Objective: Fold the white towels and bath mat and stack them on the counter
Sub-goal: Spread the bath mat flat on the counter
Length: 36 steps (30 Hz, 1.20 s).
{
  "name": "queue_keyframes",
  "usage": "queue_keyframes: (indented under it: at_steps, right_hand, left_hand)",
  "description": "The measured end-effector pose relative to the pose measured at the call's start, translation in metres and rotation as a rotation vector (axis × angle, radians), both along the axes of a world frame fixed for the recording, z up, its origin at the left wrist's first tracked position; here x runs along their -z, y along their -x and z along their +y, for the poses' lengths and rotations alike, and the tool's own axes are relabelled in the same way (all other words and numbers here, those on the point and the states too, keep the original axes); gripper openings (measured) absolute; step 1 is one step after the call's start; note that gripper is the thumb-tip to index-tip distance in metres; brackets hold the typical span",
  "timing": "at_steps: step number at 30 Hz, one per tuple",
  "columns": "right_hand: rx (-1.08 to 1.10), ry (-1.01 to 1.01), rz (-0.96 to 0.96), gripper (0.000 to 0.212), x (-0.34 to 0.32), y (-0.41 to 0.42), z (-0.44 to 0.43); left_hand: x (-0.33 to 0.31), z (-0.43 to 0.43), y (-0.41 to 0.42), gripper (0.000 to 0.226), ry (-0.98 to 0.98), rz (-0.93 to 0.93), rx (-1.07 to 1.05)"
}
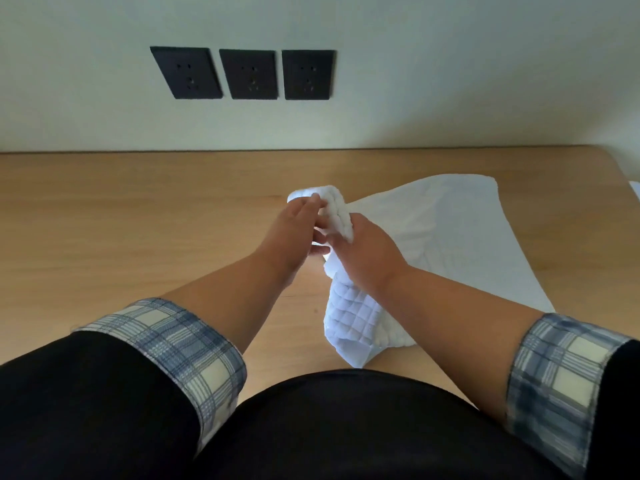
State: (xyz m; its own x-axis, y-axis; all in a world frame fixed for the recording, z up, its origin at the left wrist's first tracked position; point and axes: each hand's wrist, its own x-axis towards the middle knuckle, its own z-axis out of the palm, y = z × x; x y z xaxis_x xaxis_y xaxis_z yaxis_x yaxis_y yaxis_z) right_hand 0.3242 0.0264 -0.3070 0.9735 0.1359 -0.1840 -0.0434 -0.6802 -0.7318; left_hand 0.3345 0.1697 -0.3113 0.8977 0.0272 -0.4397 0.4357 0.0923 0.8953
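Observation:
A white quilted bath mat (353, 317) hangs bunched from both my hands above the wooden counter (138, 220), its lower end resting near the front edge. My left hand (298, 230) grips its upper edge from the left, and my right hand (363, 254) grips it from the right, the two hands close together. A flat white towel (460, 233) lies spread on the counter behind and to the right of the mat. Part of the mat is hidden behind my right forearm.
Three black wall sockets (247, 74) sit on the pale wall behind the counter. The counter's right edge (620, 168) angles toward me, and a sliver of another white item (635, 190) shows at the far right.

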Motion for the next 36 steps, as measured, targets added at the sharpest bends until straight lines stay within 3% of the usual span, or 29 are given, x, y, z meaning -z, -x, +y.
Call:
queue_keyframes:
  at_steps: [2,3,5,6,7,9,11,13,17,20,23,25,28,30,32,34,36]
  right_hand:
    - [0.059,0.008,-0.004,0.012,0.003,-0.003,-0.007]
    - [0.092,-0.001,-0.020,0.016,0.003,-0.004,-0.009]
    - [0.165,-0.074,-0.028,0.019,0.004,-0.005,-0.011]
    - [0.195,-0.112,-0.017,0.019,0.004,-0.005,-0.012]
    - [0.209,-0.138,-0.006,0.019,0.003,-0.006,-0.014]
    - [0.197,-0.168,0.030,0.021,0.001,-0.008,-0.019]
    - [0.191,-0.209,0.096,0.026,0.001,-0.010,-0.024]
    - [0.157,-0.247,0.205,0.032,0.007,-0.011,-0.029]
    - [-0.239,0.022,0.483,0.055,0.028,0.003,-0.036]
    - [-0.368,0.276,0.371,0.073,0.043,0.008,-0.035]
    - [-0.301,0.348,0.343,0.083,0.046,0.001,-0.032]
    - [-0.268,0.422,0.360,0.073,0.047,-0.007,-0.035]
    - [-0.164,0.449,0.311,0.016,0.047,-0.015,-0.038]
    - [-0.097,0.384,0.286,0.022,0.046,-0.016,-0.038]
    - [-0.018,0.266,0.296,0.017,0.044,-0.014,-0.039]
    - [0.036,0.184,0.290,0.016,0.038,-0.010,-0.040]
    - [0.045,0.143,0.301,0.015,0.035,-0.006,-0.041]
  left_hand:
    - [0.019,0.013,0.003,0.035,-0.182,0.071,-0.037]
    - [0.029,0.017,0.007,0.050,-0.252,0.170,-0.005]
    - [0.041,0.016,0.016,0.096,-0.158,0.406,0.093]
    - [0.044,0.012,0.018,0.105,-0.036,0.469,0.136]
    - [0.046,0.008,0.018,0.102,0.066,0.477,0.164]
    - [0.053,0.002,0.011,0.074,0.179,0.414,0.141]
    - [0.056,0.000,0.003,0.042,0.191,0.315,0.069]
    - [0.053,0.007,-0.005,0.024,0.161,0.262,0.000]
    - [0.047,0.032,-0.017,0.027,0.118,0.297,-0.184]
    - [0.040,0.057,-0.026,0.019,0.190,0.335,-0.321]
    - [0.033,0.080,-0.030,0.012,0.399,0.377,-0.448]
    - [0.035,0.088,-0.030,0.014,0.569,0.339,-0.547]
    - [0.043,0.079,-0.022,0.042,0.663,0.340,-0.549]
    - [0.055,0.059,-0.010,0.055,0.469,0.446,-0.389]
    - [0.070,0.037,0.004,0.040,0.299,0.527,-0.216]
    - [0.081,0.017,0.010,0.021,0.288,0.558,-0.155]
    - [0.083,0.004,0.009,0.022,0.251,0.621,-0.137]
